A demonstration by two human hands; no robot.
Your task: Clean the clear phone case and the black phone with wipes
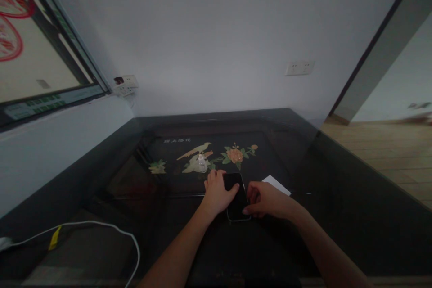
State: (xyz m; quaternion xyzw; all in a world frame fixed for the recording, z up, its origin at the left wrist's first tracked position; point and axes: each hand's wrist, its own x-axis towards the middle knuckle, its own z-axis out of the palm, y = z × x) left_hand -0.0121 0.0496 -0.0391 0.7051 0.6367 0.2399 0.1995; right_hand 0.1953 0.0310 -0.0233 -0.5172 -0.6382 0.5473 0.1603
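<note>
A black smartphone (238, 202) lies screen up on the dark table, its screen dark. My left hand (216, 191) grips its left side, with the thumb over the screen and the fingers around the upper left edge. At the lower right edge, my right hand (270, 199) is closed, its thumb on the phone's border and its other fingers curled beside it. Part of a white card or box (277, 184) shows behind the right hand. A small clear object (202, 163) rests on the table beyond the left hand; its kind is unclear.
The glossy black table (337, 216) bears a bird and flower picture. A white cable (101, 222) with a yellow tag (54, 237) curves along the left front. Wall sockets (300, 68) sit beyond the table, a power adapter block (125, 85) at the left corner, and a window (43, 45) at left.
</note>
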